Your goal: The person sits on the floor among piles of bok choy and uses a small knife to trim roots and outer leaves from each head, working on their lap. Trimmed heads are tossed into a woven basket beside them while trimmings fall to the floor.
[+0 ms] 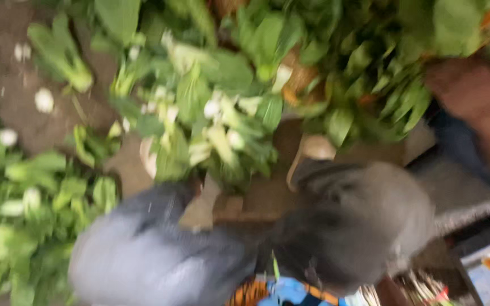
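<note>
Far left: loose leafy greens (24, 221) with pale stems lie on bare soil (24, 90). Centre: a heaped bundle of the same greens (211, 113), motion-blurred. Below it, two grey-trousered knees (341, 226) fill the foreground. Right: one hand (463, 85), seemingly the right, presses into the leaves at the upper edge; its fingers are buried in foliage, so whether clenched or released cannot be told. The greens lie directly against and leftward of those fingers. The left hand is not visible.
</note>
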`<state>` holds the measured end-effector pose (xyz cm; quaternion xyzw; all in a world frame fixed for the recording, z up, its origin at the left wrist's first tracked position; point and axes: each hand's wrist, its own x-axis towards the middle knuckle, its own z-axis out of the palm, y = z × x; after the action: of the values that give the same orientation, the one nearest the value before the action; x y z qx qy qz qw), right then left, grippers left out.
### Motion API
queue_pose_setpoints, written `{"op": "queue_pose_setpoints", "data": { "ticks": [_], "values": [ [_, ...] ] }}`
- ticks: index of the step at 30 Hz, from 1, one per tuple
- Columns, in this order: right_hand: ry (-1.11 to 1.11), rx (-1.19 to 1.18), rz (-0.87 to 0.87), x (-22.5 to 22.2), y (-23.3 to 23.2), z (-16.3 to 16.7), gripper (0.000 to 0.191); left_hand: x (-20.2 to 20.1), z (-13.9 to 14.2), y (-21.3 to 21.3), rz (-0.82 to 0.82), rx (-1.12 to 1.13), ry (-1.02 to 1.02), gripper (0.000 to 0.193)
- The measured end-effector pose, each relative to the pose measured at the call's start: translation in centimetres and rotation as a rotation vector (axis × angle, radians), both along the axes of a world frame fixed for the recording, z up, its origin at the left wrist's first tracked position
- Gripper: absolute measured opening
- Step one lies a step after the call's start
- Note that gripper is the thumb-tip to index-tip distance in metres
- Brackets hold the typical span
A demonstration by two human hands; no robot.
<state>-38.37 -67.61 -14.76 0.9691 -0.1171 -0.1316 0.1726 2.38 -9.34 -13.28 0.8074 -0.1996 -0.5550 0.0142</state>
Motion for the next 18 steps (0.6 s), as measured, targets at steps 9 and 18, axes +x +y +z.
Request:
{"op": "queue_pose_setpoints", "data": {
  "ticks": [9,18],
  "values": [
    [0.167,-0.076,0.096,0.5,1.2,-0.8,0.044,3.7,-1.4,-2.2,-0.028,-0.003,-0.007,0.033],
    [0.067,-0.031,-0.042,1.1,3.3,-1.1,0.036,1.6,-0.9,5.0,-0.045,-0.061,-0.050,0.032]
  ]
}}
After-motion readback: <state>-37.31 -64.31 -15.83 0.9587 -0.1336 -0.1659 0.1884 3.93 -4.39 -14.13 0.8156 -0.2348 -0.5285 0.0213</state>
